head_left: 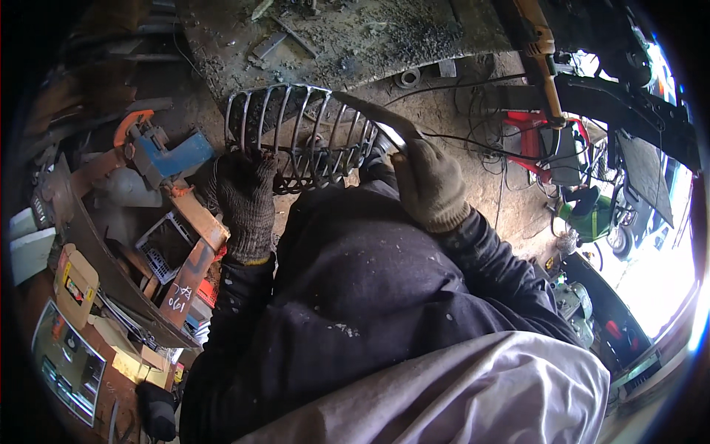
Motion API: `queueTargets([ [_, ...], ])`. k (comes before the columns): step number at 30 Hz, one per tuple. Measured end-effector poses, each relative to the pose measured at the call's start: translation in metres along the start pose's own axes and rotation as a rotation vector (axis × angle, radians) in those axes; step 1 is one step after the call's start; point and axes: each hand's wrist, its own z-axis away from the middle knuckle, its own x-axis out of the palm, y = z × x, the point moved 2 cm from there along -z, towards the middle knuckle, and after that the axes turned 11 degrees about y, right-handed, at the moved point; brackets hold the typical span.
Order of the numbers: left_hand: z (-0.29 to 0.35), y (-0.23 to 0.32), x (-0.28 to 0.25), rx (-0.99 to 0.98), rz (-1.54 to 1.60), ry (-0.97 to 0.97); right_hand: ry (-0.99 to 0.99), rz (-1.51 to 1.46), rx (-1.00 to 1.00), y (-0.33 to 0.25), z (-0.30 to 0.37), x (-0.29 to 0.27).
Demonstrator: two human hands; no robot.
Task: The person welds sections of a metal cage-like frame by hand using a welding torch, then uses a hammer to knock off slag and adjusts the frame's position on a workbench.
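A curved metal-bar basket (277, 118) with rib-like rods stands in front of my body, against the near edge of a dirty workbench. My left hand (248, 196), in a dark grey knit glove, is closed around the lower bars at its left end. My right hand (429, 181), in a tan knit glove, grips a long flat metal tool (373, 112). That tool's narrow far end lies on or just over the basket's upper right rim; whether they touch I cannot tell. Its exact kind is unclear, and my right fingertips are partly hidden.
Grit and metal scraps cover the workbench (347, 44). An angle grinder (538, 44) lies at its right end, with cables trailing below. A blue-and-orange clamp-like tool (174, 155) and a white crate (166, 248) are at left. A red stool (526, 140) stands at right.
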Motion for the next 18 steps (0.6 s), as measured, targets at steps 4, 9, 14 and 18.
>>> queueTargets([
  [4,0.010,0.040,0.013,-0.028,-0.169,-0.003,0.014,-0.028,-0.003,0.000,0.001,0.003],
  [9,0.013,0.054,0.018,0.044,-0.180,0.073,0.092,-0.056,-0.003,-0.001,0.000,-0.002],
  [14,0.005,0.000,0.003,-0.222,0.334,0.094,-0.043,-0.029,0.030,-0.001,0.001,0.001],
  [18,0.012,0.036,0.011,-0.082,-0.058,0.054,0.105,-0.169,-0.068,-0.006,-0.006,-0.004],
])
